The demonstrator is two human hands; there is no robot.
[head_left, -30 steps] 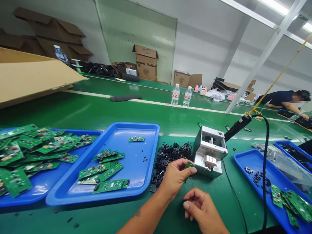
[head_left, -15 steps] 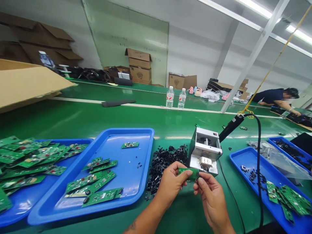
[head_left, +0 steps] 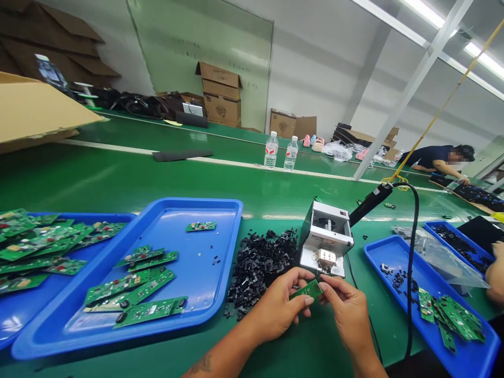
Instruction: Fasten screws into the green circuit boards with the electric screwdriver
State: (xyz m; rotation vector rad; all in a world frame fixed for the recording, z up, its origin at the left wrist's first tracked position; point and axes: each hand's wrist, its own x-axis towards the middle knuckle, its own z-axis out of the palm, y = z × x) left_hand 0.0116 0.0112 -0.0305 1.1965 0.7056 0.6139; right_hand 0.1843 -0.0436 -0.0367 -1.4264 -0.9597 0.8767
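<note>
From my remote post I am noting, largest first, the green workbench (head_left: 165, 359). The blue tray (head_left: 199, 202) is lying at left, holding several loose boards, and the silver machine (head_left: 334, 242) is standing just beyond the hands. A heap of black parts (head_left: 263, 262) is lying between tray and machine.

The left hand (head_left: 275, 304) is grasping one green circuit board (head_left: 307, 290) between thumb and fingers, above the bench just in front of the machine. The right hand (head_left: 348, 310) is curling its fingertips in at the board's right end — whether they are pinching a small piece, I cannot tell.

Change observed: both hands are now meeting at the board, which is sitting at a slant where it was lying level half a second ago. In my judgement, this is indicating fitting or checking at that end.

Board condition: narrow, pale solder points showing, a small dark component (head_left: 317, 286) sitting near its right end — no damage is showing.
</note>
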